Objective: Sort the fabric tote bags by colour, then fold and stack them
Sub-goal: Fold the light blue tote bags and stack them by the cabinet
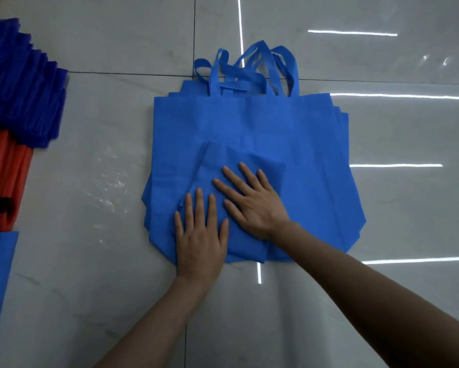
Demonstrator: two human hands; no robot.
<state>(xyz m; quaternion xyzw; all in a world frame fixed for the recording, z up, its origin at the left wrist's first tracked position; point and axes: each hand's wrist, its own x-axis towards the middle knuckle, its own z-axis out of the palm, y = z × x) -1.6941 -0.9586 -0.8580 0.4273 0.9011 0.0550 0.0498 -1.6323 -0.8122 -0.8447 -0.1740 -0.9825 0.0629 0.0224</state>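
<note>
Bags [249, 128] — bright blue, stacked flat, handles [249, 67] tangled — under both hands.

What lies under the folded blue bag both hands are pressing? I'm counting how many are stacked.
Under the folded blue bag lies a pile of flat blue tote bags, with staggered edges and several handles showing. The left hand and right hand cover part; the exact count is hidden.

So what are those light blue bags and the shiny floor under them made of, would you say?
The light blue bags look like thin non-woven fabric, probably synthetic: matte, holding sharp creases, with flat strap handles. The floor seems to be polished stone or glazed tile: pale grey veining, dark grout lines and mirror-like reflections of ceiling lights.
</note>
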